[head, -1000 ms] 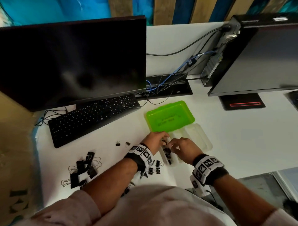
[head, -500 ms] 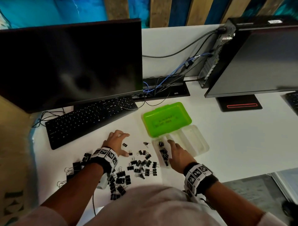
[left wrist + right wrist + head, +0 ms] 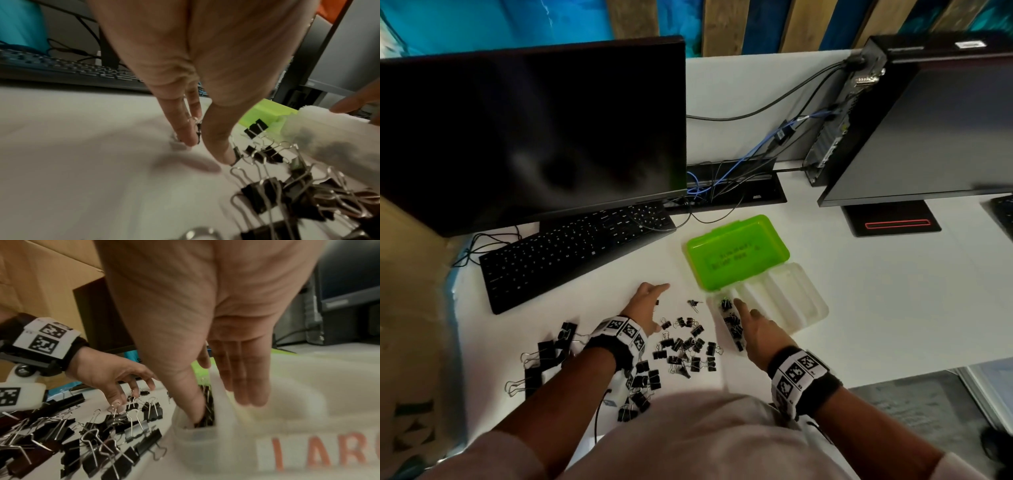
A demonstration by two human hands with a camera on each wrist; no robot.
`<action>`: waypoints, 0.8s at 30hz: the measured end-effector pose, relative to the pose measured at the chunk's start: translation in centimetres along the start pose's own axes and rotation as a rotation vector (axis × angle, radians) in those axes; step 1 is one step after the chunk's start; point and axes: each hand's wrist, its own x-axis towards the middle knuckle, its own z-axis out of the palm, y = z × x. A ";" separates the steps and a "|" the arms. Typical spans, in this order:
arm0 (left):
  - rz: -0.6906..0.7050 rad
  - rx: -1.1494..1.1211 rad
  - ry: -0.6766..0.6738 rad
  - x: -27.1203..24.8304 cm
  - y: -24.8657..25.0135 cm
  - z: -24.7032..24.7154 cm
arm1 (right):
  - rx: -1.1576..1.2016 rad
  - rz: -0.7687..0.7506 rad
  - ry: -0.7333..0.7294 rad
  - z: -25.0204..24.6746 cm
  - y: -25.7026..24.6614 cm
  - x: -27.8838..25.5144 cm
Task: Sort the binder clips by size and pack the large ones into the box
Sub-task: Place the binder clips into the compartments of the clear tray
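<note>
A translucent box (image 3: pixel 815 308) with an open green lid (image 3: pixel 736 255) lies on the white desk. Its left compartment holds several black binder clips (image 3: pixel 732 325), and an orange label starting "LAR" (image 3: pixel 318 454) shows on its front. My right hand (image 3: pixel 751 325) rests open on that compartment, thumb (image 3: pixel 193 402) down among the clips. My left hand (image 3: pixel 647 303) reaches over the desk with straight fingers (image 3: pixel 185 138) touching down beside a tiny clip (image 3: pixel 656 302). A pile of medium clips (image 3: pixel 685 349) lies between my hands. Large clips (image 3: pixel 544 356) lie at the left.
A black keyboard (image 3: pixel 575 250) and monitor (image 3: pixel 534 137) stand behind my left hand. A second monitor (image 3: pixel 928 130) and cables (image 3: pixel 722 185) are at the back right. The desk's front edge (image 3: pixel 893 373) runs close on the right. Cardboard (image 3: pixel 407 274) borders the left.
My left hand left the box and moved left onto the desk by the tiny clips. My right hand stayed at the box and flattened over its left compartment.
</note>
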 end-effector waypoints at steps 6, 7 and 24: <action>0.089 0.101 -0.124 0.0 -0.2 0.1 | -0.180 -0.237 0.177 -0.7 -1.9 1.4; 0.089 0.093 -0.120 0.1 -0.2 0.2 | -0.169 -0.283 0.138 -0.7 -2.6 1.8; 0.158 0.173 0.014 -0.6 -0.4 0.7 | -0.369 -0.312 -0.204 0.4 -7.0 8.5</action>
